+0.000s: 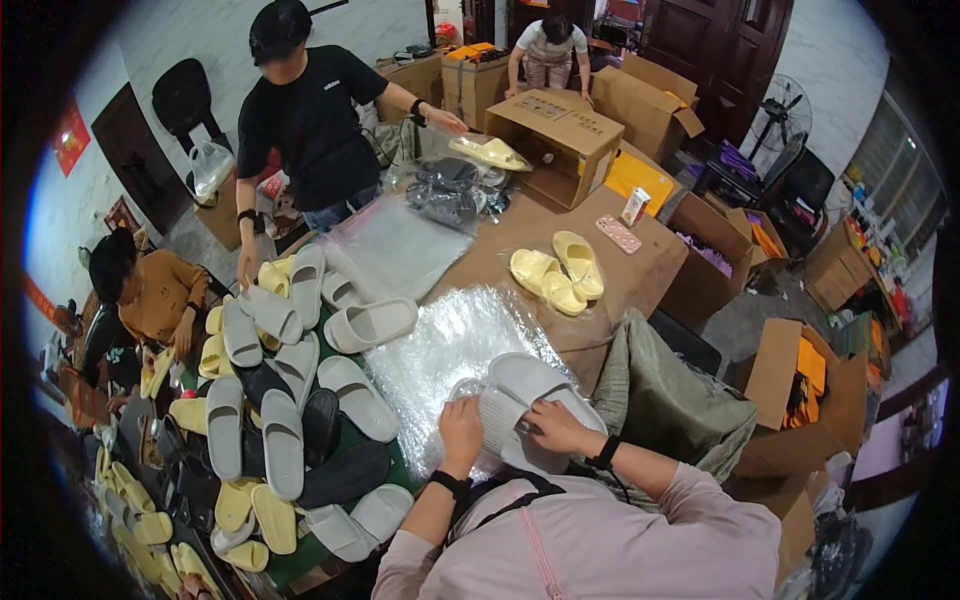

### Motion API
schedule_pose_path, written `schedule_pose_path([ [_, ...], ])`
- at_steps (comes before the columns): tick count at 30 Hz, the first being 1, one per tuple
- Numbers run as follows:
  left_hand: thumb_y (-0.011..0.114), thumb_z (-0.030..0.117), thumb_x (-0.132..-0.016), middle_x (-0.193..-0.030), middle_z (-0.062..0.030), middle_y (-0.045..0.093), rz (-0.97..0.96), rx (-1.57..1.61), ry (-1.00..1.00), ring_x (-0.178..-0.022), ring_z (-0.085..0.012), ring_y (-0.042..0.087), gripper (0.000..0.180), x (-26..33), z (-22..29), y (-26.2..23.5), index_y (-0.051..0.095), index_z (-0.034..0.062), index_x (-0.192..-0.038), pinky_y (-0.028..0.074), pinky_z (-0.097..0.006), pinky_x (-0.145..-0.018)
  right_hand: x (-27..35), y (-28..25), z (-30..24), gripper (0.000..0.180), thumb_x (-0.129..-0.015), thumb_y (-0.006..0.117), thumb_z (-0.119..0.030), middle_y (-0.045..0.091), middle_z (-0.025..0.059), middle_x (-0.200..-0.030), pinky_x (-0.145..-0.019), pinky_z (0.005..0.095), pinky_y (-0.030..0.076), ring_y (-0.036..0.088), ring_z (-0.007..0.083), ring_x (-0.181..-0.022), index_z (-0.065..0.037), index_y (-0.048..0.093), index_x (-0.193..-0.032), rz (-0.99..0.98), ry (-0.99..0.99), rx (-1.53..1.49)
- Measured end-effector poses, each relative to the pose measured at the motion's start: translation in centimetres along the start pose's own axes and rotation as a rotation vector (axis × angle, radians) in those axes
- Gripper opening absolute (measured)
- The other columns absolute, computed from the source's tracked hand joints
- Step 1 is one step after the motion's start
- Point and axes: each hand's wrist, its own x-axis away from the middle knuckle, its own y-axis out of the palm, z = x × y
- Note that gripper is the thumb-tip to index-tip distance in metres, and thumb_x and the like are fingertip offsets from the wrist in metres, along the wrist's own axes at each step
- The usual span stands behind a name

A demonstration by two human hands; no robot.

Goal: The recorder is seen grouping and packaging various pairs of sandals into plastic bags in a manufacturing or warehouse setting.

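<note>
Close to my body, a pair of grey slide slippers lies at the near edge of a stack of clear plastic bags. My left hand is closed on the left edge of the pair, its fingertips partly hidden. My right hand grips the pair near the middle, its fingers curled over one slipper. Some clear film shows beside my left hand. To the left, a heap of loose grey slippers mixes with black and pale yellow slippers.
Bagged yellow slippers and a phone lie on the brown table. Across it, a co-worker in black reaches over bagged slippers. Another person sits left. A grey-green sack and open cartons stand right.
</note>
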Motion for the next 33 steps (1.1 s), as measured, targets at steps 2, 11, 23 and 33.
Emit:
schedule_pose_path([
  [2,0.057,0.007,-0.073,-0.100,-0.0088,0.060,0.000,0.014,0.020,-0.084,-0.0271,0.054,0.024,-0.3,0.5,-0.3,0.063,0.0046,-0.096,0.042,-0.038,-0.077,-0.3,0.6,0.1,0.037,-0.071,0.063,-0.017,0.051,0.0099,-0.096,-0.079,0.0397,0.037,0.048,0.0257,-0.100,-0.008,0.055,-0.107,0.070,0.112,-0.083],
  [11,0.061,0.009,-0.072,-0.112,-0.0006,0.059,0.015,0.058,0.255,-0.112,-0.0269,0.046,0.027,-1.3,4.3,-2.9,0.066,0.0151,-0.098,0.020,-0.058,-0.101,-0.8,-0.5,-0.4,0.034,-0.077,0.061,-0.022,0.051,0.0136,-0.095,-0.079,0.0432,0.038,0.049,0.0309,-0.097,-0.006,0.054,-0.107,0.088,0.093,-0.101],
  [23,0.063,0.005,-0.071,-0.118,-0.0017,0.058,-0.085,0.448,0.273,-0.114,-0.0272,0.046,0.031,-1.0,6.1,-4.5,0.068,0.0176,-0.099,0.024,-0.051,-0.103,-6.9,3.0,0.2,0.029,-0.079,0.056,-0.020,0.051,0.0195,-0.114,-0.092,0.0490,0.031,0.045,0.0388,-0.107,-0.002,0.058,-0.102,0.698,0.002,0.522],
  [33,0.062,0.000,-0.078,-0.102,-0.0104,0.062,-0.054,0.699,-0.127,-0.087,-0.0226,0.058,0.014,-2.1,7.3,-7.9,0.068,0.0053,-0.089,0.047,-0.031,-0.077,-13.3,-6.6,-0.7,0.030,-0.077,0.057,-0.032,0.064,0.0172,-0.092,-0.081,0.0548,0.038,0.058,0.0344,-0.093,-0.010,0.065,-0.096,0.059,0.102,-0.013],
])
